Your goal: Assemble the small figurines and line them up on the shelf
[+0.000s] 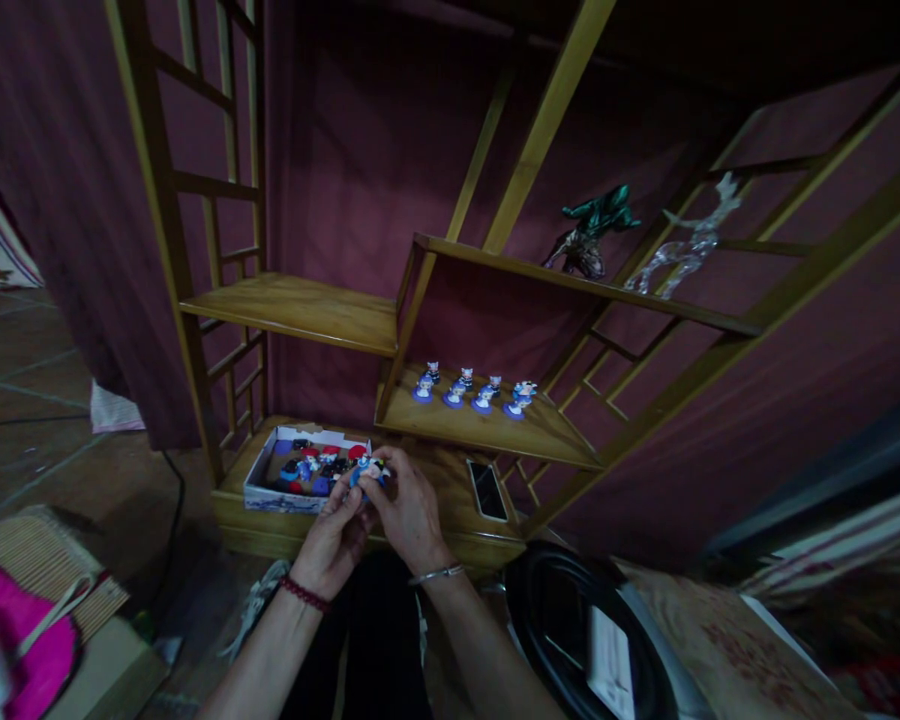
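Both of my hands are closed on a small blue figurine (369,472) with some white and dark parts, over the right edge of an open box. My left hand (345,518) holds it from the left, and my right hand (411,505) grips it from the right. Fingers cover part of the figurine. The white-rimmed cardboard box (259,475) holds several small figurines and pieces in blue, red, black and purple. On the shelf (450,425) beyond my hands, several small figurines (454,392) stand upright in two rows, the front ones on purple bases.
A phone (487,490) lies on the lowest board right of my hands. A green and bronze statue (591,232) and a clear deer figure (686,245) stand on the upper right shelf. Wooden posts frame the shelves. A black round object (521,610) sits on the floor at the right.
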`<move>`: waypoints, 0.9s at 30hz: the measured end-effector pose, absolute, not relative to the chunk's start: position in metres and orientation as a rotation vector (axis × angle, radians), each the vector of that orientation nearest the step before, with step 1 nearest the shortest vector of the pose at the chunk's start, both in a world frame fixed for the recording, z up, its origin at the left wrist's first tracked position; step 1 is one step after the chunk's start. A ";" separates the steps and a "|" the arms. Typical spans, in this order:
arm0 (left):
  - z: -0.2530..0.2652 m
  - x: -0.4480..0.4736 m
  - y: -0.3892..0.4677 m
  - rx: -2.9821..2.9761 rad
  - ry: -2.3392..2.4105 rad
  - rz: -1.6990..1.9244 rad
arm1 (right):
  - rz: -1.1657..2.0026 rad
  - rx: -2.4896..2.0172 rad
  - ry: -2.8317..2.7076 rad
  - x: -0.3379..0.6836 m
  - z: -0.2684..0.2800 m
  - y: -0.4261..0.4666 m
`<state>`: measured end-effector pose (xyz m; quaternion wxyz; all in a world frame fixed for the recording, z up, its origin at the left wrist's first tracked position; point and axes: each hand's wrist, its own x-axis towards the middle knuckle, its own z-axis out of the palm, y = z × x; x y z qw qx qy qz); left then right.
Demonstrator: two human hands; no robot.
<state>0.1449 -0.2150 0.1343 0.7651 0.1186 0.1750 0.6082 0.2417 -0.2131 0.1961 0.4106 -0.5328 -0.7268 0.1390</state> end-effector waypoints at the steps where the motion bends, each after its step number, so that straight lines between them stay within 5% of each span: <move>1: 0.134 0.145 -0.215 0.248 0.382 1.323 | 0.360 -1.333 -1.835 0.242 0.197 -0.213; 27: 0.138 0.145 -0.222 0.189 0.379 1.346 | 0.424 -1.177 -1.941 0.250 0.203 -0.214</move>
